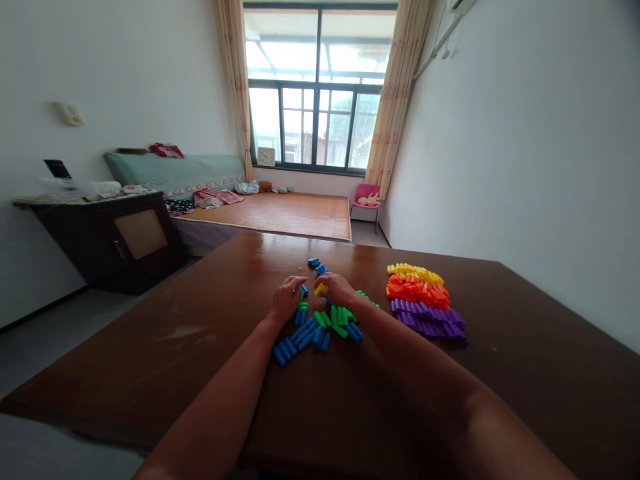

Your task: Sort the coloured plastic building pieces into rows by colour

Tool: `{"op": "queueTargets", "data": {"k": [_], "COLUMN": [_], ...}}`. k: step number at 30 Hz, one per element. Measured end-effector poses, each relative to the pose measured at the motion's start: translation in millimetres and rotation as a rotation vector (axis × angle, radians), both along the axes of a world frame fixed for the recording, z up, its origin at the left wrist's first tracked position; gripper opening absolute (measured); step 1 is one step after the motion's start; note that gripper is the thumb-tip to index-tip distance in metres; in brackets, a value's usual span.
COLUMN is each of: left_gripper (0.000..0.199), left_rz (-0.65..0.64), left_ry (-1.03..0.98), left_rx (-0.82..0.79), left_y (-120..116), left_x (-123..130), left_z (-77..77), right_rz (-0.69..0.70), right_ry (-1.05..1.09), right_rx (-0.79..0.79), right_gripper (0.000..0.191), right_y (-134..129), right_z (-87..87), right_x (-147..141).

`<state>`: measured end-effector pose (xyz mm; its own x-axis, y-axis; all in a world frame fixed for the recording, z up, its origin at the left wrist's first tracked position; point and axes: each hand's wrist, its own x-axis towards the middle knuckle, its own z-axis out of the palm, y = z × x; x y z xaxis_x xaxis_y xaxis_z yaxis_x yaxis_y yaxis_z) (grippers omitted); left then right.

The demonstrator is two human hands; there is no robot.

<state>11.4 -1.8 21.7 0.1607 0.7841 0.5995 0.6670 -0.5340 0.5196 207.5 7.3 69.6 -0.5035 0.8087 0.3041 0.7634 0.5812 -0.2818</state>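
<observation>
On the brown table (215,320) lies a loose heap of small tube-shaped plastic pieces, with blue pieces (303,333) nearest me and green pieces (341,315) behind and to the right. My left hand (288,297) is at the heap's left edge, fingers stretched out and apart from the thumb, beside a blue piece (304,290). Opposite it, my right hand (336,288) pinches a yellow piece (321,289) at its fingertips. More blue pieces (313,262) lie just beyond both hands. My right forearm hides part of the green pieces.
Sorted rows stand to the right: yellow pieces (415,273), orange pieces (419,291) and purple pieces (430,321). Past the table are a bed (280,212) and a pink chair (367,197). A dark cabinet (100,240) stands at the left.
</observation>
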Motion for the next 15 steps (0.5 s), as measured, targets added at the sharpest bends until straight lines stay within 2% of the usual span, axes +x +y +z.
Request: {"op": "queueTargets", "data": {"k": [3, 8, 10, 12, 15], "left_gripper": [0.032, 0.033, 0.033, 0.034, 0.033], "left_rz": [0.004, -0.004, -0.017, -0.028, -0.032], "left_ry": [0.003, 0.003, 0.002, -0.001, 0.001], "left_rx": [-0.012, -0.002, 0.010, 0.016, 0.010], "left_y": [0, 2, 4, 5, 6], "left_x": [0, 0, -1, -1, -2], "left_z": [1.2, -0.8, -2.6, -4.2, -4.8], "right_rz": [-0.071, -0.423, -0.616, -0.798, -1.011], "right_ry": [0.060, 0.399, 0.519, 0.538, 0.443], "right_rx": [0.011, -0.129, -0.128, -0.113, -0.147], "right_gripper": [0.013, 0.016, 0.016, 0.014, 0.015], "right_y": [7, 38, 49, 57, 68], "right_z": [18.4, 42.3, 44.4, 42.3, 32.3], "right_x": [48, 179, 231, 274, 315]}}
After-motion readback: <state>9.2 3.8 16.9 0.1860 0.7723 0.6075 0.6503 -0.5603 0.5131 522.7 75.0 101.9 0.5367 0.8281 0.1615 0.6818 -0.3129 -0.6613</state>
